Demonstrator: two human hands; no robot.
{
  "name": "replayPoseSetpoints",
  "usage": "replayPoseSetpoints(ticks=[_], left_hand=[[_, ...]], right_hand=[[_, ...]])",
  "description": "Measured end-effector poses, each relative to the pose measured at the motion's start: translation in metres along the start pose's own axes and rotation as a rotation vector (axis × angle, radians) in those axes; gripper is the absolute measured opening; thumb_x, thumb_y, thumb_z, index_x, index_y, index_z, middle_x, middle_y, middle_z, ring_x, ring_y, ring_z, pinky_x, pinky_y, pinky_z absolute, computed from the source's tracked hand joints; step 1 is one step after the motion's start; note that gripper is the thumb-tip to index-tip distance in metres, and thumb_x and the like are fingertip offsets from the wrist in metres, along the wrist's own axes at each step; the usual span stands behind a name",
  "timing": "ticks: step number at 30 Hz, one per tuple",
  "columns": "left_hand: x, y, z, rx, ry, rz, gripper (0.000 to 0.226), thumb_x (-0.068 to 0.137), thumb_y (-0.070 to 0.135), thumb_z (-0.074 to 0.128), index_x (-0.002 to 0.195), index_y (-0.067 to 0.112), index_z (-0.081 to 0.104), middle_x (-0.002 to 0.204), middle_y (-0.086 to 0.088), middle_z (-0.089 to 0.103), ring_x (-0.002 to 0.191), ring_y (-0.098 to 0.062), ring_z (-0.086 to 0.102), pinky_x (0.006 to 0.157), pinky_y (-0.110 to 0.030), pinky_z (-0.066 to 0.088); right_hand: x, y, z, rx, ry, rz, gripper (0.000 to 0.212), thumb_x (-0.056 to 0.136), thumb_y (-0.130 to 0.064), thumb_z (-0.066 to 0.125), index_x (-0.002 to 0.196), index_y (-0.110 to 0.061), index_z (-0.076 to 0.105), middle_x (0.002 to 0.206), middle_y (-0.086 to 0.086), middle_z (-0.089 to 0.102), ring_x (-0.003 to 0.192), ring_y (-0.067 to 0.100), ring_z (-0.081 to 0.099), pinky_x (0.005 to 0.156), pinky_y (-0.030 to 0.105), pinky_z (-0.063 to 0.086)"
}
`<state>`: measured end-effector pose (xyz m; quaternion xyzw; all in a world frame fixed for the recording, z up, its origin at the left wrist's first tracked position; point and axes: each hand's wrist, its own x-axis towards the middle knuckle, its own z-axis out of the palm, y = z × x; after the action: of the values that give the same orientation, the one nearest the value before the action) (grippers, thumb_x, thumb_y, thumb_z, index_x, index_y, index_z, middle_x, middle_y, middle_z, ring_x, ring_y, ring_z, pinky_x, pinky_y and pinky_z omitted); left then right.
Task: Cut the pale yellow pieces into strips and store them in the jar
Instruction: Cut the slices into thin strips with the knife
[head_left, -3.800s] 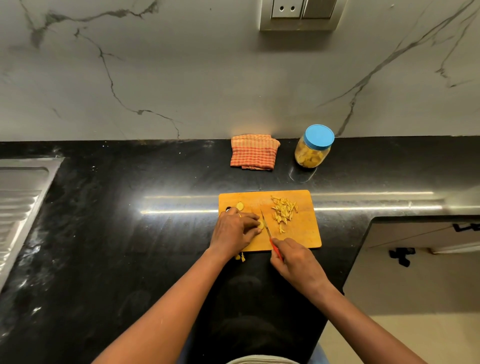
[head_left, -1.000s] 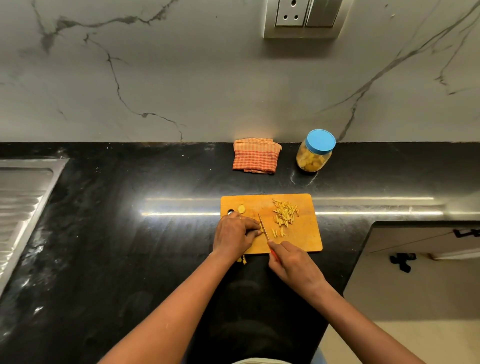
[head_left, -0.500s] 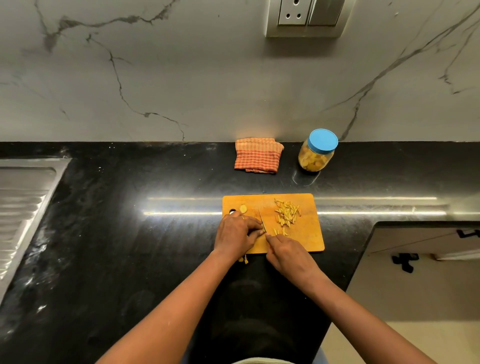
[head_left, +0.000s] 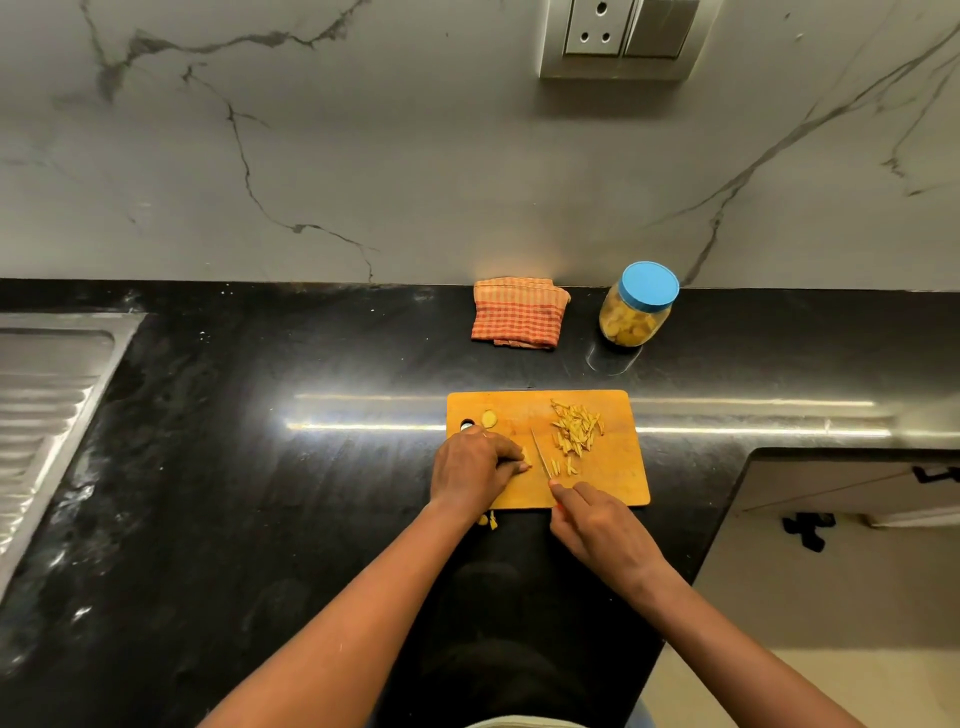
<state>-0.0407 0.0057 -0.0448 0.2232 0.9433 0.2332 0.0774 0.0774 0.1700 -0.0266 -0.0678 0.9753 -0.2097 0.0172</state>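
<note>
Only the head view here. The board (head_left: 613, 486) sits on the black worktop (head_left: 260, 493), its near edge close to the worktop's front edge. On the right the worktop stops just past the board, where it steps back and a cabinet (head_left: 831, 488) sits below, so there isn't much room that side. The left has a long stretch of bare worktop up to the steel drainer (head_left: 41, 415). Behind the board there's a strip of worktop, then the cloth (head_left: 517, 312) and the jar (head_left: 631, 325) back by the wall, well apart from the board. The jar has its blue lid (head_left: 649, 286) on and yellow stuff inside.

The left hand (head_left: 472, 470) is on the board's near-left part. Its fingers (head_left: 511, 457) are curled down and pin a pale yellow piece (head_left: 525, 461), which just pokes out past the fingertips on the right. The right hand (head_left: 597, 525) grips the knife (head_left: 540, 460). The handle is mostly buried in the fist and the index finger reaches forward to the base of the blade. The blade runs away from the body, just right of that piece, very near the left fingertips. I can't tell if it's touching the piece.

The strips (head_left: 576, 428) are heaped on the board's far-right part, with a few loose ones right beside the blade. One round slice (head_left: 489, 418) sits near the board's far-left corner, by its hole. A couple of bits (head_left: 488, 519) lie off the board on the worktop, under the left wrist.
</note>
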Motion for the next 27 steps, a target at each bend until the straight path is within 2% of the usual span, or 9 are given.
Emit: replayPoseSetpoints(ticks=[4, 10, 23, 27], left_hand=[[0.000, -0.002, 0.001, 0.016, 0.006, -0.004, 0.023, 0.082, 0.051, 0.069, 0.099, 0.037, 0.075, 0.101, 0.017, 0.072, 0.100, -0.007, 0.057, 0.077, -0.029, 0.050], [-0.001, -0.002, 0.002, 0.019, 0.018, 0.010, 0.024, 0.083, 0.051, 0.068, 0.102, 0.037, 0.075, 0.102, 0.016, 0.071, 0.101, -0.008, 0.056, 0.075, -0.027, 0.047], [0.003, -0.008, 0.009, 0.056, -0.023, 0.004, 0.023, 0.084, 0.056, 0.064, 0.100, 0.043, 0.072, 0.102, 0.016, 0.069, 0.099, -0.007, 0.056, 0.076, -0.028, 0.049], [0.003, -0.007, 0.010, 0.074, -0.011, 0.024, 0.023, 0.085, 0.055, 0.063, 0.101, 0.042, 0.072, 0.101, 0.015, 0.069, 0.099, -0.008, 0.055, 0.076, -0.028, 0.048]], right_hand=[[0.003, -0.010, 0.002, 0.040, 0.009, -0.011, 0.036, 0.092, -0.023, 0.056, 0.123, -0.005, 0.062, 0.088, 0.003, 0.064, 0.073, 0.015, 0.060, 0.064, 0.028, 0.054], [0.005, -0.011, 0.007, 0.067, 0.018, 0.025, 0.035, 0.091, -0.018, 0.063, 0.123, -0.005, 0.063, 0.090, 0.005, 0.065, 0.075, 0.019, 0.062, 0.067, 0.032, 0.055], [0.014, -0.005, 0.003, 0.064, -0.133, 0.007, 0.039, 0.100, -0.024, 0.047, 0.136, -0.009, 0.051, 0.113, 0.007, 0.061, 0.098, 0.020, 0.060, 0.085, 0.030, 0.049], [0.016, -0.007, 0.004, 0.052, -0.146, 0.011, 0.040, 0.101, -0.025, 0.044, 0.138, -0.011, 0.049, 0.115, 0.006, 0.061, 0.098, 0.017, 0.059, 0.087, 0.029, 0.050]])
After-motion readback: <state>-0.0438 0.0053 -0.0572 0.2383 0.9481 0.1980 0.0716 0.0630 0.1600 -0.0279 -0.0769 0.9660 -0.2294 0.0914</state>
